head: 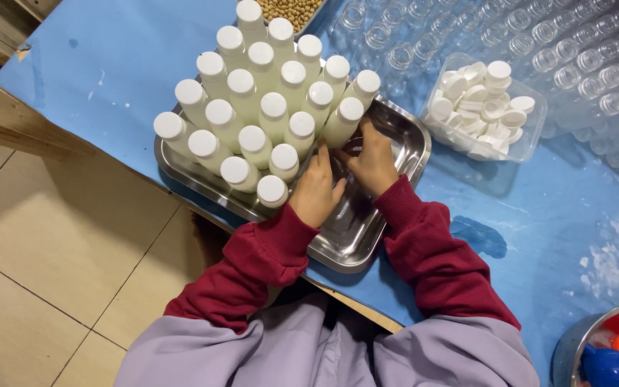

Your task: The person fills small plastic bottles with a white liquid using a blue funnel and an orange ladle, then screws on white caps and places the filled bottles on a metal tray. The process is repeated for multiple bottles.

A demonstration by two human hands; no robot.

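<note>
While both hands press in from the near side, the white-capped bottles stand packed in close rows across the far and left part of the steel tray, which sits at the near edge of the blue desk and slightly overhangs it. The left hand lies with fingers extended and only loosely curled, its fingertips against the bottles at the near right corner of the cluster; it does not appear to close around anything. The right hand is half curled beside it, fingertips touching the lowest bottle at the right edge of the cluster; whether it actually grips that bottle cannot be told, since the fingers are partly hidden.

Near the desk's far right stands a clear tub of loose white caps, with rows of empty clear bottles beyond it and a dish of beans at the far edge. A metal bowl holding blue and orange pieces sits at the near right corner.

The bottles look tall, narrow and light, so an uneven push at the corner could probably topple one and knock down its neighbours. Because the tray sits at the desk's near edge, a hard shove might slide it toward the floor.
</note>
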